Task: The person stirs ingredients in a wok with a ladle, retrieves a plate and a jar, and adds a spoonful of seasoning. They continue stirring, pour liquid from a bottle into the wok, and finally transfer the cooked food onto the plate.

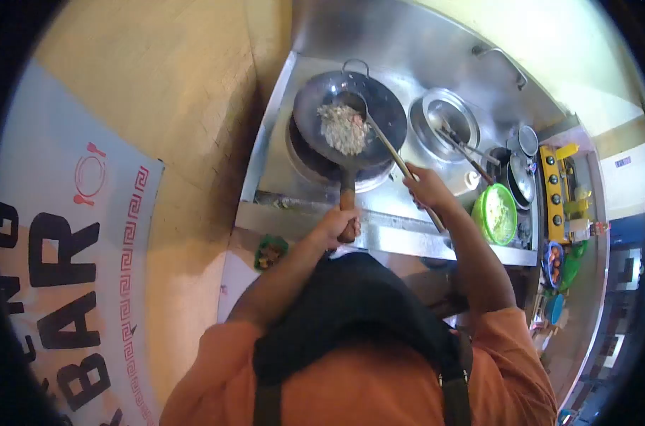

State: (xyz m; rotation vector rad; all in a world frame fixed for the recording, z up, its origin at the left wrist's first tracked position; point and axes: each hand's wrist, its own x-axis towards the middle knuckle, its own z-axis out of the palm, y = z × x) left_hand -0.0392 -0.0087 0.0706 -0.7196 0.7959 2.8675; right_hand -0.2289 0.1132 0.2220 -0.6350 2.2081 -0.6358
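Note:
My left hand point(337, 226) is wrapped round the wooden handle of a large dark wok point(386, 106), which sits on the steel stove. In my right hand point(429, 187) is the long shaft of a ladle point(388, 147). Its bowl lies inside the wok, at the upper edge of a heap of chopped, pale brownish food point(344, 131) with a few pinkish bits. The ladle's bowl touches the food, and part of that bowl is hard to make out. A metal loop stands at the wok's far rim.
Right of the wok, a metal pot point(436, 101) holds utensils whose handles stick out. A green basket point(487, 213) with pale shreds, a lidded pan point(522, 181) and a yellow burner unit point(552, 192) stand farther right. A steel splashback point(400, 35) rises behind.

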